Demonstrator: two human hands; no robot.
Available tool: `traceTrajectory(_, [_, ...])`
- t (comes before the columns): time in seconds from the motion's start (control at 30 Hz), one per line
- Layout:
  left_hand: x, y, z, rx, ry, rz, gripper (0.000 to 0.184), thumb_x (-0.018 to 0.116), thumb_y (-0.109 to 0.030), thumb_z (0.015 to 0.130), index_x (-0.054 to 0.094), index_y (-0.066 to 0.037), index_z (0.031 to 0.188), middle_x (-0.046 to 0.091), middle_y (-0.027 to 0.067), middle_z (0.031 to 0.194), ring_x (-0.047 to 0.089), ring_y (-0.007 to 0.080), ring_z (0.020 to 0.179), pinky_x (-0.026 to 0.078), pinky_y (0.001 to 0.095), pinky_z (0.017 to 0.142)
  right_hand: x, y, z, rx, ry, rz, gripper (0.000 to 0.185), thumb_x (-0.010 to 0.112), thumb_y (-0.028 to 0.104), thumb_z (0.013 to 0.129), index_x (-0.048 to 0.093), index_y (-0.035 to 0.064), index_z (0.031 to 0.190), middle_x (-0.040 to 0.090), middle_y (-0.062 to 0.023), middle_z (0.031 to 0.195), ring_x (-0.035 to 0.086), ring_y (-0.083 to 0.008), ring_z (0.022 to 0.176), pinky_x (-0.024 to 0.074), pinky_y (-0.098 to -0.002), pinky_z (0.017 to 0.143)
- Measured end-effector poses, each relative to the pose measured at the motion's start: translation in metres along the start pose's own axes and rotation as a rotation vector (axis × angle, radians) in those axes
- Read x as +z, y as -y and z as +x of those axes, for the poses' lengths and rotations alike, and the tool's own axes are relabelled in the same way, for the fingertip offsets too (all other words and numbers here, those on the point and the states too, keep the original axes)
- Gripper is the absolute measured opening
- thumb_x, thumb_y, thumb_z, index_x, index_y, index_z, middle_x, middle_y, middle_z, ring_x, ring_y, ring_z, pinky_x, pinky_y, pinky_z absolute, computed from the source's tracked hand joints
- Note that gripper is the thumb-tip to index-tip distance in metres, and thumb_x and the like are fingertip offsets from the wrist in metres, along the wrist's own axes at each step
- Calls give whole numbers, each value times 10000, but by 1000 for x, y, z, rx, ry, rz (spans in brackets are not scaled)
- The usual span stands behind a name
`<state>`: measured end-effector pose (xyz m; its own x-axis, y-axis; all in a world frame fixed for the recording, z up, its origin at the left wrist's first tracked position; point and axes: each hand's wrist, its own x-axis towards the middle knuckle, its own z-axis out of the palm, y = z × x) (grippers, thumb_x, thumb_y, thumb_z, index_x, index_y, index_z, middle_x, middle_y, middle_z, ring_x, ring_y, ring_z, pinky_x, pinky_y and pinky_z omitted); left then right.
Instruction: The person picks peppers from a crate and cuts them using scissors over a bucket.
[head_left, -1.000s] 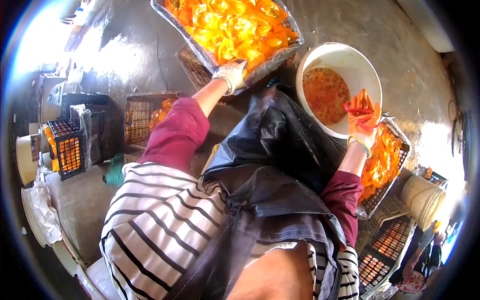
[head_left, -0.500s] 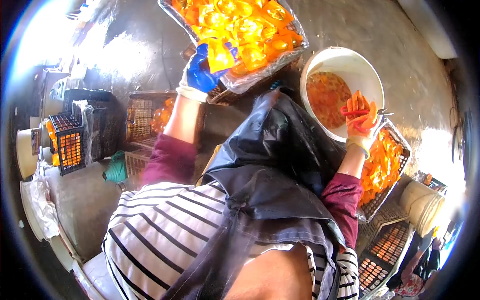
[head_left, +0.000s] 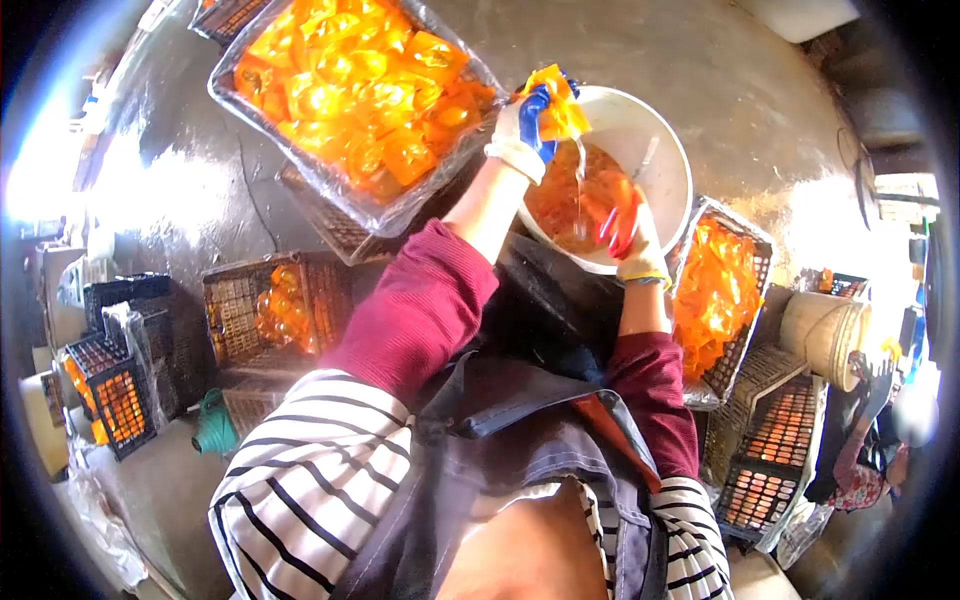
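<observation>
The gloved left hand [head_left: 526, 128] is gripping an orange packet [head_left: 558, 103] above the far side of a white bucket [head_left: 668, 165], and clear liquid is streaming down from it. The gloved right hand [head_left: 634, 238] is clasping red-handled scissors [head_left: 621, 232] over the bucket's near side. Packet-filled crates are flanking it: a plastic-lined crate [head_left: 395, 215] left, a smaller crate [head_left: 757, 262] right.

You are wearing a dark apron [head_left: 550, 300] with a glossy, creased surface over matt, ribbed maroon cloth sleeves [head_left: 410, 320]; crinkled clear plastic film [head_left: 385, 215] is glistening around shiny orange pieces [head_left: 350, 90], your white bucket [head_left: 668, 160] is showing smooth plastic, and the grey floor [head_left: 740, 95] is gleaming unevenly
</observation>
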<state>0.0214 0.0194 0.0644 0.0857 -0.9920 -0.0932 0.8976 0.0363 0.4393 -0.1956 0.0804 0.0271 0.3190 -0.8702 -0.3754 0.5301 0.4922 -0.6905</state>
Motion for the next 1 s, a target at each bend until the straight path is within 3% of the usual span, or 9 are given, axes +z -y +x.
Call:
traceTrajectory(0.1, [-16, 28, 6, 68, -268, 122, 377, 584, -285, 878, 535, -30, 1150, 611, 128, 1048, 596, 278, 969, 488, 364, 851, 38, 11, -11, 122, 35, -309, 327, 592, 303, 879, 554, 33, 1058, 606, -112, 1025, 626, -235, 877, 512, -345, 794])
traceTrajectory(0.3, [12, 10, -11, -64, -117, 808, 522, 558, -445, 878, 519, -33, 1196, 596, 66, 1089, 564, 140, 982, 462, 255, 835, 42, -4, 2, 117, 103, -318, 343, 633, 249, 858, 537, 34, 1107, 623, -106, 950, 624, -205, 850, 517, -303, 727])
traceTrajectory(0.37, [-4, 19, -3, -101, 55, 735, 475, 499, -396, 922, 503, -25, 1218, 607, 58, 1079, 569, 123, 973, 461, 239, 838, 36, -2, 4, 150, 172, -307, 410, 631, 252, 858, 511, 18, 1173, 627, -140, 998, 635, -237, 900, 518, -301, 743])
traceTrajectory(0.43, [-6, 21, -2, -124, 164, 555, 432, 476, -352, 942, 499, -22, 1220, 606, 62, 1092, 570, 119, 979, 457, 235, 849, 48, 3, -2, 160, 50, -431, 428, 638, 300, 853, 520, 32, 1166, 658, -127, 882, 627, -175, 685, 500, -268, 604])
traceTrajectory(0.6, [-11, 19, -3, -49, 88, 603, 386, 511, -298, 931, 506, -21, 1200, 595, 70, 1104, 576, 148, 974, 474, 247, 827, 64, 19, -14, 227, -98, -638, 379, 639, 295, 855, 547, 47, 1127, 661, -88, 712, 554, -114, 491, 426, -230, 453])
traceTrajectory(0.67, [-1, 18, -9, -213, -128, 292, 386, 553, -289, 910, 515, -24, 1188, 599, 69, 1091, 578, 137, 954, 479, 246, 814, 59, 14, -12, 176, -128, -637, 306, 608, 282, 871, 577, 54, 1072, 653, -88, 681, 539, -116, 475, 423, -243, 444])
traceTrajectory(0.8, [-2, 19, -10, -254, -176, 788, 356, 614, -242, 874, 544, -24, 1147, 614, 60, 1038, 587, 122, 896, 485, 236, 785, 27, -28, 20, -161, -158, -663, 266, 587, 262, 879, 581, 65, 1057, 650, -94, 666, 537, -127, 456, 422, -254, 431])
traceTrajectory(0.93, [10, 21, -18, -233, -66, 418, 314, 623, -188, 859, 566, -31, 1125, 625, 60, 975, 597, 121, 856, 506, 242, 745, 45, 5, -4, 153, -180, -677, 284, 576, 255, 881, 561, 72, 1098, 658, -105, 711, 573, -136, 517, 434, -254, 457])
traceTrajectory(1.0, [15, 22, -22, -365, -153, 580, 309, 618, -176, 857, 566, -33, 1126, 623, 65, 975, 602, 131, 859, 514, 245, 742, 51, 9, -7, 159, -208, -869, 305, 586, 256, 873, 552, 72, 1114, 662, -111, 740, 585, -134, 549, 437, -251, 467])
